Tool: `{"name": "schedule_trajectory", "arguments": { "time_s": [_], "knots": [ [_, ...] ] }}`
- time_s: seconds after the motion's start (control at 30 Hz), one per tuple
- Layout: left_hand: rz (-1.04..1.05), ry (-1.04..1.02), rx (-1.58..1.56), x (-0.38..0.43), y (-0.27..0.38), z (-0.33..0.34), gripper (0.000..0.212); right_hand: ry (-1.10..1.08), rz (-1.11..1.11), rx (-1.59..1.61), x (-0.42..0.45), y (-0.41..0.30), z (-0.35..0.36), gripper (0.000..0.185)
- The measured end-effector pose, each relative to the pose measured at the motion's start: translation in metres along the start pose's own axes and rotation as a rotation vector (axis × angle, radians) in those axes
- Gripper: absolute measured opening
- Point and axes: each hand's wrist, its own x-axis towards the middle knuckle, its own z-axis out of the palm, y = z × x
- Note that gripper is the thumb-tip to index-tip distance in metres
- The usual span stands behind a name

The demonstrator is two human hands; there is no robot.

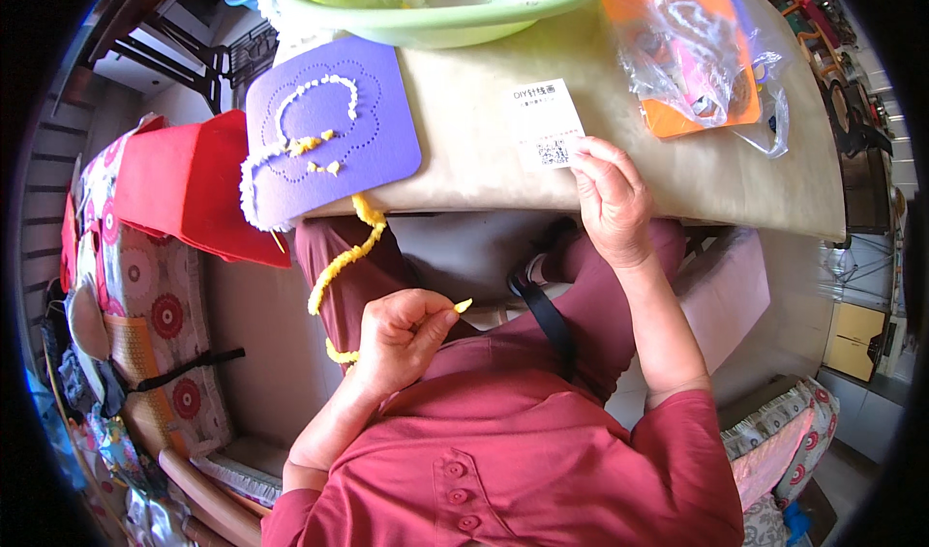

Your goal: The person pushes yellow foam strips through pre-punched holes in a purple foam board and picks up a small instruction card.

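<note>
My left hand [406, 336] is closed around a yellow chenille yarn [350, 255], its short tip poking out between thumb and forefinger above my lap. The strand runs up to a purple punched sheet [341, 112] on the table. White fluffy yarn [312, 86] is stitched in an arc along part of the sheet's dotted flower outline, with short yellow stitches below it. At the sheet's lower left corner hangs more white yarn [250, 191]. My right hand [617, 191] pinches the lower right corner of a white printed card [548, 122] bearing writing and a printed code.
A pale green basin [450, 21] with yellow and white fluff stands at the table's far side. To the right, a clear plastic bag [689, 61] lies over an orange sheet [657, 122]. Red fabric [196, 184] drapes over a patterned seat at left. The beige tabletop [472, 148] ends above my knees.
</note>
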Motion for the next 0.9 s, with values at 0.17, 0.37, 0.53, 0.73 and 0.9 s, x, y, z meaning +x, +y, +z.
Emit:
{"name": "schedule_trajectory", "arguments": {
  "time_s": [0.17,0.37,0.53,0.73,0.9],
  "knots": [
    [-0.010,-0.003,-0.003,0.0002,0.0016,0.0005,0.005,-0.046,0.014,-0.028,-0.0074,0.0036,0.0030,0.016],
    [-0.008,-0.010,-0.003,0.0027,0.0018,0.0007,0.005,-0.053,0.011,-0.040,-0.0072,0.0040,0.0036,0.016],
    [-0.013,-0.018,0.015,0.0043,0.0047,-0.0002,0.006,-0.042,0.006,-0.049,-0.0050,0.0033,0.0036,0.017],
    [0.003,-0.020,0.020,0.0046,0.0061,-0.0003,0.006,-0.042,0.006,-0.045,-0.0041,0.0033,0.0032,0.017],
    [0.017,-0.002,0.005,0.0041,0.0043,0.0013,0.006,-0.048,0.002,-0.051,-0.0042,0.0029,0.0033,0.016]
  ]
}}
